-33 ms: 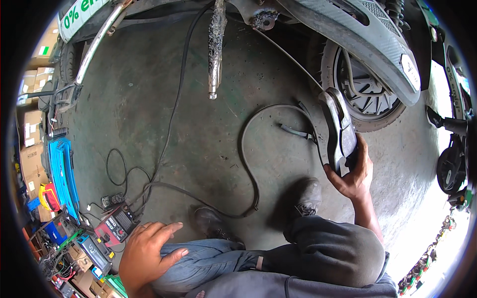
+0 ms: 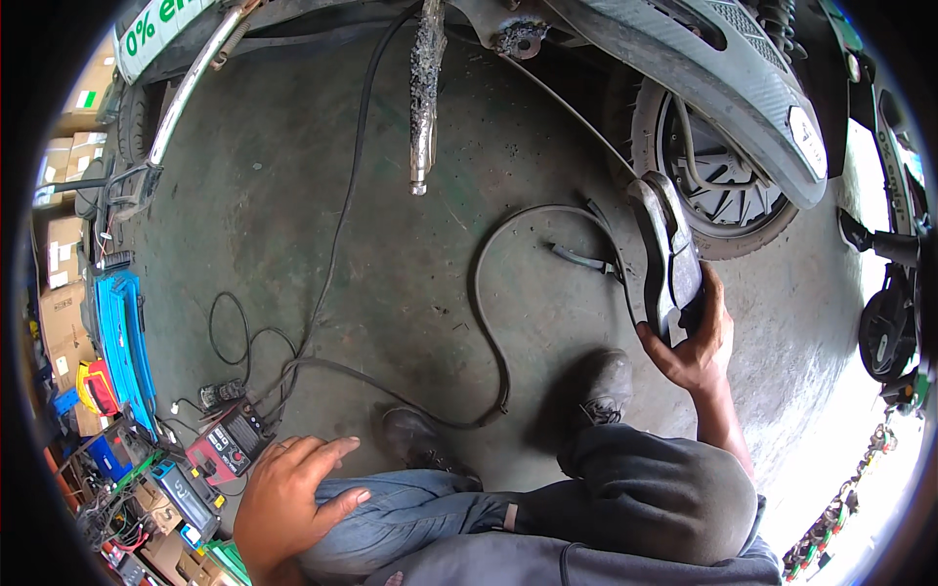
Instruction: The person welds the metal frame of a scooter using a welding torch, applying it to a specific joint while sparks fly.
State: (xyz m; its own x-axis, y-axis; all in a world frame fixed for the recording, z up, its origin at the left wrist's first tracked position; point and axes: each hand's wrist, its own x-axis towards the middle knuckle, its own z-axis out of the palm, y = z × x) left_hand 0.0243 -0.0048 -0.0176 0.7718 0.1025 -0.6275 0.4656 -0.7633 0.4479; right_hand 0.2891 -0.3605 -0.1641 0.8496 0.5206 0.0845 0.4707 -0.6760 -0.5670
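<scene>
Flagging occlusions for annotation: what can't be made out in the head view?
All head view:
- Grip end of the clamp: covered by the right hand.
- Some right-hand fingers: behind the hand itself and the clamp.
- Palm of the left hand: hidden by its back.
- Whether the rod touches the rusty bracket: too small.
- Grey vehicle: top cut off by upper edge.
</scene>
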